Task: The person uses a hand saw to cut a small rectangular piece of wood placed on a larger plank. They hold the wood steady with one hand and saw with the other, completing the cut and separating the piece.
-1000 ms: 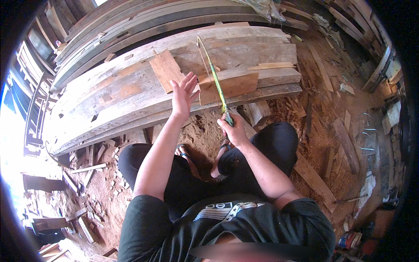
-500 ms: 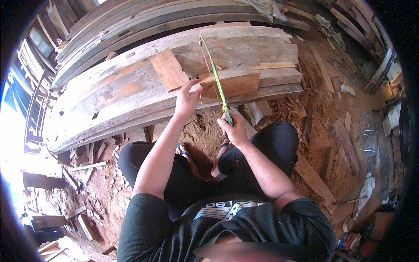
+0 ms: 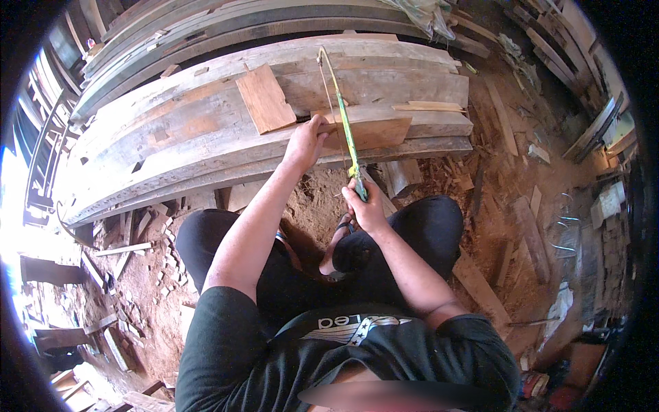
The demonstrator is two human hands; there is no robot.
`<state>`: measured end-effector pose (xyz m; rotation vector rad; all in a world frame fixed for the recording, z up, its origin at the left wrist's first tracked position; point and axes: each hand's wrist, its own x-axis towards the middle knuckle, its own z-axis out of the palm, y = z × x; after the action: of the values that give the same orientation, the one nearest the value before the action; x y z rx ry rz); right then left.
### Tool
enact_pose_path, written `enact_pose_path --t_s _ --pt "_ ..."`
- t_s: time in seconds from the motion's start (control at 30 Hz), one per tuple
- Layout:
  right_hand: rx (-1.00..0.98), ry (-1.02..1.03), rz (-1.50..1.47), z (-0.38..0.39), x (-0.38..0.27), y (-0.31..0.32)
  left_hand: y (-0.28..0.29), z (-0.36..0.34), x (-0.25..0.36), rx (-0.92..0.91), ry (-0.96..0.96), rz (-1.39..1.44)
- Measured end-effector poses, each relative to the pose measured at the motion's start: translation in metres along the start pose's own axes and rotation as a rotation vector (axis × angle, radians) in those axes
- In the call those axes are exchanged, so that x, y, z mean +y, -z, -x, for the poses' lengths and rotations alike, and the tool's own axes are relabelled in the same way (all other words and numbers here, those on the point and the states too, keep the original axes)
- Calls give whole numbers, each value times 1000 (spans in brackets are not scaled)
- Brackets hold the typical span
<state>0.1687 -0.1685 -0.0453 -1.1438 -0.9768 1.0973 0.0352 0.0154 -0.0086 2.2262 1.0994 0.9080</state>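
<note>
My right hand (image 3: 366,206) is wrapped round the handle of a bow saw with a green and yellow frame (image 3: 347,130). The saw points away from me, its thin blade on the left of the frame. It lies across a reddish-brown wooden board (image 3: 377,133) at the near edge of the timber stack. My left hand (image 3: 307,143) pinches the board's left end, just left of the blade; its fingertips are partly hidden. Whether the blade has cut into the wood I cannot tell. A second flat wooden piece (image 3: 266,99) rests beyond my left hand.
Thick planks (image 3: 185,123) form the low work surface before me. A thin wood strip (image 3: 429,106) lies on its right end. More long timbers (image 3: 226,36) are stacked behind. Offcuts (image 3: 532,240) and sawdust cover the floor around my feet.
My left hand, with its fingers spread before, has moved slightly up and right and closed on the board's end. The saw's tip has shifted slightly right; my right hand keeps its grip.
</note>
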Motion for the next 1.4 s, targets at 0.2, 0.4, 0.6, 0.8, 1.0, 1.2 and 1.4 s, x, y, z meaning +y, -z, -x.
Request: enact_pose_path --t_s 0.2,0.4,0.6,0.8,1.0,1.2,1.4 --pt "-25 30 18 7 -18 0 5 3 4 -54 -14 -14" --pt "-46 -33 -100 3 -33 1 6 6 4 -42 -53 -38" --pt "-36 -80 -157 0 -39 12 9 2 6 -109 -55 -104" --pt "-29 -120 -92 -2 -43 16 12 -1 12 -160 -70 -199" --pt "-124 -100 -240 -5 -40 23 0 -3 13 -105 -45 -238" --pt "-48 -64 287 -4 -20 12 -6 -4 12 -73 49 -256" --pt "-17 -78 -75 33 -41 4 -5 -2 17 -32 53 -252"
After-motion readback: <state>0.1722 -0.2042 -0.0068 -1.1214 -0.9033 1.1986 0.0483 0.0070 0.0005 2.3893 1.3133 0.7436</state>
